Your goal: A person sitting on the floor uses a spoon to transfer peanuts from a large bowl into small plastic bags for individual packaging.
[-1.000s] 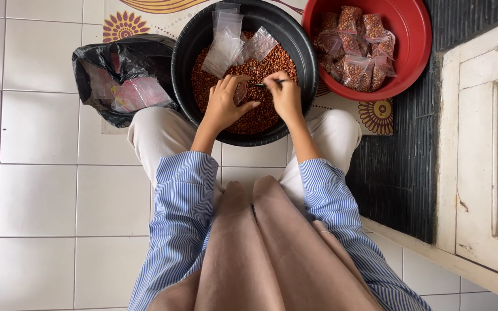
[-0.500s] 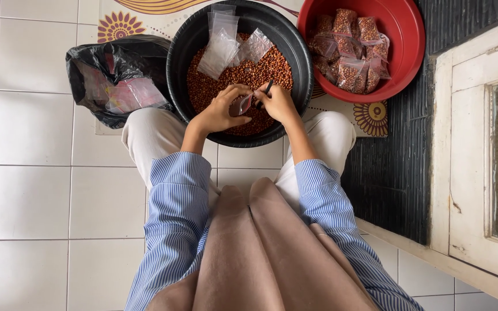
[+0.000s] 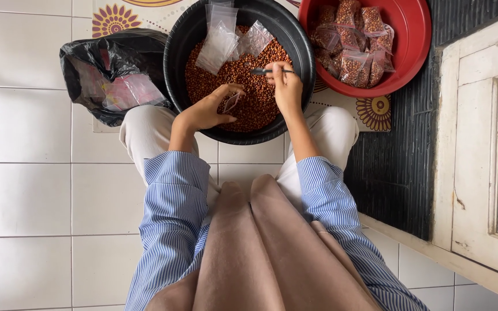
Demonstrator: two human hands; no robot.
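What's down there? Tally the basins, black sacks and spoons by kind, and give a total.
Basins: 2, the black basin and the red basin
Black sack: 1
Spoon: 1, in the right hand
Total: 4

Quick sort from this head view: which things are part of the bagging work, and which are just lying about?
In the work:
left hand holding a small clear bag
right hand holding a spoon
black basin of brown nuts
empty clear bags
red basin of filled bags

Lying about:
black plastic bag
patterned mat
white door frame
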